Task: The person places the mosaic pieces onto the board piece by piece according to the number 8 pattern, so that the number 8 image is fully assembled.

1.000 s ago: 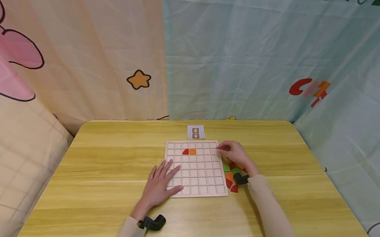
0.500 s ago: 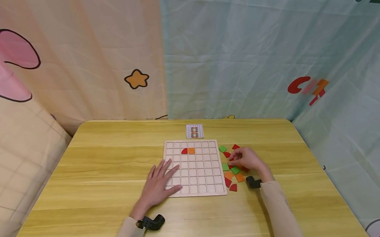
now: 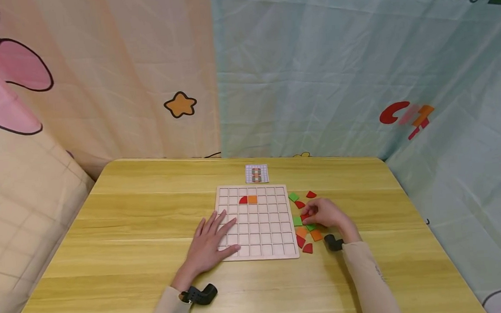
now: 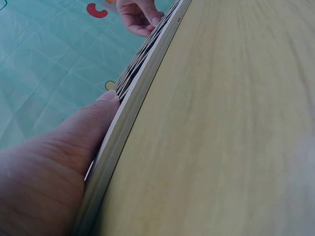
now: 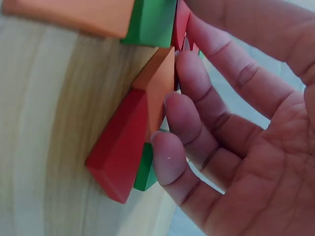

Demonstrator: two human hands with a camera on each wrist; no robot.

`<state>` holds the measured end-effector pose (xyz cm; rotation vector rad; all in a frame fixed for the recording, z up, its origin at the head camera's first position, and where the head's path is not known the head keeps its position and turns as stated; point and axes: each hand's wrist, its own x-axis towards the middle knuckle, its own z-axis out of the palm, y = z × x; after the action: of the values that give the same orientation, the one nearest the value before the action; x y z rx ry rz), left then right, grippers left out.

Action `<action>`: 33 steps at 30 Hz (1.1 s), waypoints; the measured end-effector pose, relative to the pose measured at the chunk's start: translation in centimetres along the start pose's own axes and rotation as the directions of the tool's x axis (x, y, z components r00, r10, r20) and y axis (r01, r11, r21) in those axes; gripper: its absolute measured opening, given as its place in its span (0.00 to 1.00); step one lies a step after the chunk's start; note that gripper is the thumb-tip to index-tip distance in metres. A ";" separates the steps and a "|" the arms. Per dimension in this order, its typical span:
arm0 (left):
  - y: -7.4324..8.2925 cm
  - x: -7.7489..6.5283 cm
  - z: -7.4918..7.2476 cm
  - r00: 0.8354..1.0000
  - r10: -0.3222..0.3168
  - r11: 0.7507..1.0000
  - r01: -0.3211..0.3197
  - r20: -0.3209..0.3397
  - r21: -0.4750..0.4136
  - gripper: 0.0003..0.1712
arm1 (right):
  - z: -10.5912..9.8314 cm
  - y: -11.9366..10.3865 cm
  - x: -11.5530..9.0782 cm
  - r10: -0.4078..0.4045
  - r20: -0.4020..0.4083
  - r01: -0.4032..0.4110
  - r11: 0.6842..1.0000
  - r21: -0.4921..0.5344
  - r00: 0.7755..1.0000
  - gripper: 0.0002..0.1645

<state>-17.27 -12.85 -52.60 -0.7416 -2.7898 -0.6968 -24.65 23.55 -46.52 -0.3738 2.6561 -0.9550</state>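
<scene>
My left hand (image 3: 207, 245) lies with spread, straight fingers on the left part of a white gridded board (image 3: 265, 228). In the left wrist view its thumb (image 4: 74, 137) rests on the board's edge. A red quarter-circle tile (image 3: 243, 200) and an orange square tile (image 3: 252, 200) sit side by side in the board's upper cells. Right of the board, my right hand (image 3: 328, 214) pinches a red tile (image 3: 304, 217) between thumb and index finger, low among the loose tiles. The right wrist view shows its other fingers beside an orange tile (image 5: 160, 98); the pinched tile is partly hidden.
Loose tiles lie along the board's right side, among them a green square (image 3: 297, 220), an orange square (image 3: 316, 235) and a red piece (image 3: 308, 248). Behind the board is a small pattern card (image 3: 257, 174). Printed curtains (image 3: 297, 77) hang beyond the wooden table (image 3: 150, 205).
My right hand has moved from the board's right edge rightward and down to the loose tiles, where it now pinches a red one. My left hand has stayed on the board.
</scene>
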 end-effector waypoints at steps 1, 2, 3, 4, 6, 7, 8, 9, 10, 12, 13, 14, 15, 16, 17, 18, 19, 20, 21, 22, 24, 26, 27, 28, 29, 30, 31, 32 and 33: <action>0.0 0.0 0.0 1.000 -0.001 1.000 0.001 -0.001 0.000 0.40 | 0.0 -0.1 0.0 -0.001 0.000 0.001 1.000 -0.004 1.000 0.10; 0.0 0.0 0.0 1.000 -0.006 1.000 0.006 0.005 0.000 0.40 | 0.1 -0.1 0.0 -0.002 -0.003 0.002 1.000 -0.011 1.000 0.10; 0.0 0.0 0.0 1.000 -0.011 1.000 0.011 0.013 0.000 0.40 | 0.1 -0.2 0.0 -0.005 -0.004 0.005 1.000 -0.014 1.000 0.11; 0.0 0.0 -0.1 1.000 -0.013 1.000 0.013 0.017 0.001 0.40 | 0.2 -0.2 0.0 -0.010 -0.007 0.010 1.000 -0.017 1.000 0.11; -0.1 0.0 0.0 0.999 -0.020 1.000 0.020 0.028 0.005 0.40 | 0.3 -0.2 -0.1 -0.020 -0.017 0.020 1.000 -0.024 1.000 0.11; -0.1 -0.1 0.0 0.999 -0.020 1.000 0.020 0.030 0.007 0.40 | 0.4 -0.1 -0.1 -0.026 -0.023 0.025 0.999 -0.028 0.999 0.11; -0.1 -0.1 0.0 0.999 -0.023 1.000 0.023 0.034 0.008 0.40 | 0.4 -0.1 -0.1 -0.030 -0.030 0.030 0.999 -0.030 0.999 0.12; -0.1 -0.1 0.1 0.999 -0.021 1.000 0.021 0.034 0.009 0.40 | 0.5 0.0 -0.2 -0.036 -0.034 0.035 0.999 -0.027 0.999 0.12; -0.1 -0.1 0.1 0.999 -0.018 1.000 0.018 0.030 0.008 0.40 | 0.6 0.0 -0.2 -0.041 -0.041 0.040 0.999 -0.024 0.998 0.12; 0.0 -0.1 0.1 1.000 -0.012 1.000 0.012 0.020 0.012 0.40 | 0.7 0.3 -0.3 -0.052 -0.053 0.051 0.999 -0.006 0.997 0.12; 0.0 -0.1 0.1 1.000 -0.009 1.000 0.008 0.016 0.012 0.40 | 0.7 0.5 -0.4 -0.056 -0.057 0.057 0.998 0.012 0.997 0.12; 0.0 -0.1 0.1 1.000 -0.006 1.000 0.006 0.014 0.013 0.40 | 0.7 0.6 -0.5 -0.063 -0.060 0.066 0.997 0.036 0.996 0.12; 0.1 -0.1 0.1 1.000 -0.004 1.000 0.004 0.012 0.015 0.40 | 0.7 0.8 -0.5 -0.062 -0.063 0.066 0.996 0.058 0.996 0.11; 0.1 -0.1 0.0 1.000 -0.003 1.000 0.003 0.013 0.017 0.40 | 0.7 1.0 -0.5 -0.060 -0.064 0.065 0.995 0.079 0.996 0.11; 0.1 -0.1 0.0 1.000 -0.004 1.000 0.004 0.016 0.022 0.40 | 0.6 1.2 -0.6 -0.050 -0.064 0.056 0.993 0.102 0.997 0.10; 0.2 -0.1 -0.1 1.000 -0.004 1.000 0.003 0.019 0.023 0.40 | 0.5 1.4 -0.6 -0.041 -0.061 0.048 0.991 0.124 0.997 0.10; 0.2 -0.1 0.0 1.000 -0.004 1.000 0.004 0.021 0.024 0.40 | 0.4 1.5 -0.6 -0.032 -0.059 0.040 0.989 0.142 0.998 0.09; 0.2 -0.1 -0.1 1.000 -0.005 1.000 0.004 0.024 0.027 0.40 | 0.3 1.5 -0.6 -0.023 -0.056 0.032 0.987 0.155 0.998 0.09; 0.2 -0.1 -0.1 1.000 -0.005 1.000 0.004 0.024 0.029 0.40 | 0.2 1.5 -0.6 -0.006 -0.053 0.015 0.985 0.169 0.999 0.09; 0.2 -0.1 -0.1 1.000 -0.006 1.000 0.005 0.024 0.028 0.40 | 0.2 1.5 -0.6 0.003 -0.050 0.006 0.983 0.183 0.999 0.09; 0.2 -0.1 -0.1 1.000 -0.007 1.000 0.007 0.020 0.025 0.40 | 0.0 1.2 -0.6 0.013 -0.043 -0.003 0.978 0.207 0.999 0.11; 0.2 -0.1 -0.1 1.000 -0.006 1.000 0.006 0.017 0.026 0.40 | 0.0 0.8 -0.4 0.023 -0.036 -0.014 0.970 0.241 0.999 0.13; 0.1 -0.1 -0.1 1.000 -0.005 1.000 0.005 0.014 0.027 0.40 | 0.0 0.5 -0.3 0.025 -0.033 -0.015 0.967 0.256 0.999 0.14; 0.1 -0.1 0.0 1.000 -0.004 1.000 0.004 0.014 0.030 0.40 | 0.1 0.3 -0.1 0.018 -0.027 -0.010 0.963 0.270 0.999 0.15; 0.1 -0.1 0.0 1.000 -0.004 0.999 0.003 0.013 0.033 0.40 | 0.2 0.1 0.0 0.008 -0.020 -0.002 0.958 0.285 1.000 0.15; 0.0 -0.1 0.0 1.000 -0.003 0.999 0.002 0.012 0.036 0.39 | 0.4 -0.1 0.3 -0.009 -0.008 0.011 0.948 0.320 1.000 0.15; 0.0 0.0 0.0 1.000 -0.001 0.999 0.001 0.013 0.037 0.39 | 0.6 -0.3 0.5 -0.023 0.001 0.021 0.935 0.353 1.000 0.14; 0.0 0.0 0.0 1.000 -0.001 0.999 0.001 0.013 0.037 0.39 | 0.9 -0.5 0.7 -0.042 0.012 0.034 0.919 0.392 0.999 0.14; 0.0 0.0 0.0 1.000 -0.001 0.999 0.000 0.014 0.037 0.40 | 1.1 -0.7 1.0 -0.059 0.023 0.044 0.903 0.428 0.998 0.13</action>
<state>-17.21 -12.87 -52.56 -0.7416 -2.8077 -0.6405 -25.04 22.08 -47.02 -0.3523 2.3222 -1.4907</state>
